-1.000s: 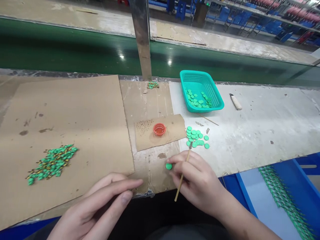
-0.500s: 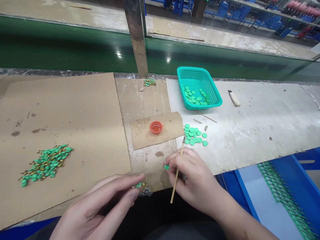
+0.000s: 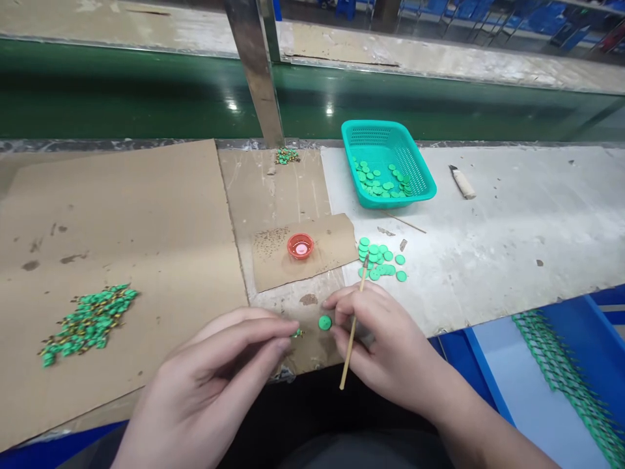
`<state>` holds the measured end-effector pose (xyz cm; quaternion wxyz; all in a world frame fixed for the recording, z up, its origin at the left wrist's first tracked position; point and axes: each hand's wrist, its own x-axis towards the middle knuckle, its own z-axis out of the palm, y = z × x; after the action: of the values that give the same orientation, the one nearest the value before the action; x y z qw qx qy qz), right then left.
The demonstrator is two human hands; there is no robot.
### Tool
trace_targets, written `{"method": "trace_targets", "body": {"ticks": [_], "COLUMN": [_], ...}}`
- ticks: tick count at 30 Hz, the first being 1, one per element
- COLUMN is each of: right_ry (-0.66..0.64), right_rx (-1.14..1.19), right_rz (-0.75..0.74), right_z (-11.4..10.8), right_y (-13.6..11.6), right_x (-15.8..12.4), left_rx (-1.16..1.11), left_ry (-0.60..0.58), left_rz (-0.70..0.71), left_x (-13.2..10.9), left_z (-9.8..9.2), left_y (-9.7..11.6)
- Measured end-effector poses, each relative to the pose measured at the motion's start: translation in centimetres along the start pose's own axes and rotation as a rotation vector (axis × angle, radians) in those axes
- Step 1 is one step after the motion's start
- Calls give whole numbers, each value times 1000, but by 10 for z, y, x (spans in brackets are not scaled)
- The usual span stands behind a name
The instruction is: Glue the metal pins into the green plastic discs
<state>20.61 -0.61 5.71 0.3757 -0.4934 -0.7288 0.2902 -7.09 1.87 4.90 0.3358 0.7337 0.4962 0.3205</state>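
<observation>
Fine handwork at a bench, seen from the head camera. The left hand is almost closed, thumb and fingertips pinching a small green-and-gold piece above the near edge of a cardboard lining. The right hand is curled around a bamboo stick, held like a pen with its tip pointing toward the far edge of the bench. A green disc lies between the hands, just beside the right fingertips; whether it is pinched or resting on the cardboard cannot be told. Judged from the posture, a light fingertip pinch with both hands close together suits pieces this small, and the low hold gives steady control.

Left of the hands, a heap of green-and-gold pieces lies on a large cardboard sheet; a smaller heap sits at the far edge of the lining. A cardboard strip carries a red cup holding liquid. To its right lie loose green discs, with the stick's tip just above them. Near the far edge stand a teal plastic basket of green discs and a white-handled knife. A blue tray with rows of green pieces sits beyond the bench's near right edge.
</observation>
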Motion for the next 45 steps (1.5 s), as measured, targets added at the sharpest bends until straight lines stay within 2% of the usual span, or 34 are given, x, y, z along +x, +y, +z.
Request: {"method": "trace_targets", "body": {"ticks": [4, 9, 14, 20, 27, 33, 39, 45], "right_ry": [27, -19, 22, 51, 20, 130, 121, 190], "right_rx": [36, -32, -99, 35, 58, 142, 179, 148], "right_rz": [15, -14, 2, 58, 63, 58, 78, 78], "right_z": [-2, 6, 15, 1, -5, -16, -35, -32], "right_y": [2, 3, 3, 5, 7, 8, 13, 15], "right_x": [-2, 4, 6, -4, -5, -17, -35, -35], "left_rx": [-81, -79, -98, 18, 171, 246, 274, 285], "left_ry": [-78, -49, -41, -10, -129, -126, -94, -92], "left_rz": [8, -56, -106, 41, 272, 233, 227, 241], "left_x": [16, 20, 18, 23, 26, 24, 18, 20], "left_z": [8, 9, 7, 8, 9, 14, 17, 20], "left_y": [16, 24, 28, 27, 32, 33, 30, 31]}}
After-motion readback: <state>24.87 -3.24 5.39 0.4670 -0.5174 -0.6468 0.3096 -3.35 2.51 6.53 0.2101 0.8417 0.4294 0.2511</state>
